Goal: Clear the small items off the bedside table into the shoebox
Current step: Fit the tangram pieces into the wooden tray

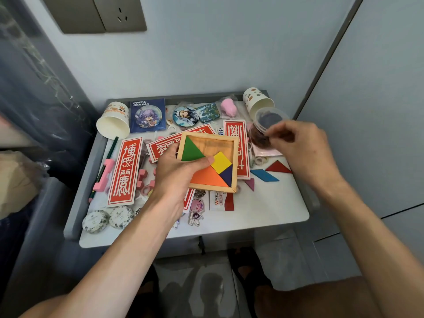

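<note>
My left hand [176, 173] grips a square wooden tangram tray [210, 140] by its near-left corner, thumb on top, lifted a little above the bedside table [275, 210]. Green, yellow, orange and dark blue pieces lie in the tray. My right hand [302, 148] pinches a small clear plastic tub [268, 120] with dark contents, at the table's right side. Loose tangram pieces lie on the table: a red triangle [278, 167], a blue parallelogram [263, 175], a pink triangle [251, 183]. No shoebox is in view.
Red paper strips [125, 171], two paper cups [113, 125] [258, 101], round badges [148, 117], a pink toy [228, 106], pencil [107, 157], pink blocks, round wrapped soaps [96, 220] and an acrylic figure charm [196, 211] cover the table. Walls stand behind and right.
</note>
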{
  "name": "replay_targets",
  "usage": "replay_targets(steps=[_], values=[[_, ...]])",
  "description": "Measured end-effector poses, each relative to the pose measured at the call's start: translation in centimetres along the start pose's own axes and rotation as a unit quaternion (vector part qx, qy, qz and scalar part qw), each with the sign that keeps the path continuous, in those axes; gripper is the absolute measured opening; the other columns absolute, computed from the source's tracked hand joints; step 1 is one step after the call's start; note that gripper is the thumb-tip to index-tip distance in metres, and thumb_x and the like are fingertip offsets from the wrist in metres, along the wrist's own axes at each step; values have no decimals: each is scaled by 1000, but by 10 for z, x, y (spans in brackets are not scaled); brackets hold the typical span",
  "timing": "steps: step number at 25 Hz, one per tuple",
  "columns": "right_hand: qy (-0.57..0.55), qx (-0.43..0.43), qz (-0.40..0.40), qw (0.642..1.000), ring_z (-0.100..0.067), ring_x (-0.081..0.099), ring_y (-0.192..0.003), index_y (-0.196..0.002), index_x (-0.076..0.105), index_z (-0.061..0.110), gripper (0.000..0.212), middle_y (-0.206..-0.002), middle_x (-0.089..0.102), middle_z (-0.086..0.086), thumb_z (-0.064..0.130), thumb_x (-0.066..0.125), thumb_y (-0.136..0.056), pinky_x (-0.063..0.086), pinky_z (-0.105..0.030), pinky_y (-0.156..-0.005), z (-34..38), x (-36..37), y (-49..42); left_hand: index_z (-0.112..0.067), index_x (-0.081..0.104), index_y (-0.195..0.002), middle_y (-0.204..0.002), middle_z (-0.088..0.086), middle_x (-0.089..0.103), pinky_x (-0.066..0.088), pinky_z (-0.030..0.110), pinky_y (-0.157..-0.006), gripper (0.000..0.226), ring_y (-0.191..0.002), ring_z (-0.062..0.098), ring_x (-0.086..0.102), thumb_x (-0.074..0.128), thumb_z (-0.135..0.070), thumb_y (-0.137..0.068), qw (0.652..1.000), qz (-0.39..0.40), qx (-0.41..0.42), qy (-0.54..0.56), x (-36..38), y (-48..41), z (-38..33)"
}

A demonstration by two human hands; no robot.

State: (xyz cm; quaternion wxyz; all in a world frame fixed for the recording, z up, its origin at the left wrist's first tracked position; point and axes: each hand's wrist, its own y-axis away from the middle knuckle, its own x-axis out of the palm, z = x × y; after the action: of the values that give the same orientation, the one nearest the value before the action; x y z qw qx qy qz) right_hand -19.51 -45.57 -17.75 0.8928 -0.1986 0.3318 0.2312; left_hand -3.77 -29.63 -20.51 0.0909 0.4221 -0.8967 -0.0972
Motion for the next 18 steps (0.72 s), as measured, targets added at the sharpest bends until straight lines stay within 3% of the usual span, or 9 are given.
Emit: replay_targets(steps=[3,6,11,18], values=[[181,59,107,976,-9,58,-85,-108,71,22,23,-104,68,1,21,74,-85,46,-21,-71,-27,3,4,-15,67,-106,-92,-3,78,56,19,-61,40,-81,13,74,85,-6,-71,1000,2,-7,-6,1,1,1],[210,17,156,965,-10,53,-86,-112,70,22,31,-109,63,1,25,77,-81,47,-28,-76,-26,20,11,-15,67,-106,-90,-4,78,53,15,-55,39,-77,10,74,84,-5,-72,1000,8,-13,2,4,2,0],[264,6,165,950,-17,59,-89,-100,66,20,18,-108,61,-2,23,74,-84,53,-32,-75,-20,39,17,-15,68,-105,-89,-5,78,51,13,-53,37,-74,7,73,84,-6,-73,1000,2,-14,0,4,2,-2],[241,44,154,957,-16,62,-86,-98,66,20,17,-101,66,-2,22,74,-84,55,-32,-74,-23,43,21,-17,68,-105,-93,-4,78,53,16,-57,36,-81,12,74,84,-9,-74,1000,-4,-11,-5,0,1,-3]])
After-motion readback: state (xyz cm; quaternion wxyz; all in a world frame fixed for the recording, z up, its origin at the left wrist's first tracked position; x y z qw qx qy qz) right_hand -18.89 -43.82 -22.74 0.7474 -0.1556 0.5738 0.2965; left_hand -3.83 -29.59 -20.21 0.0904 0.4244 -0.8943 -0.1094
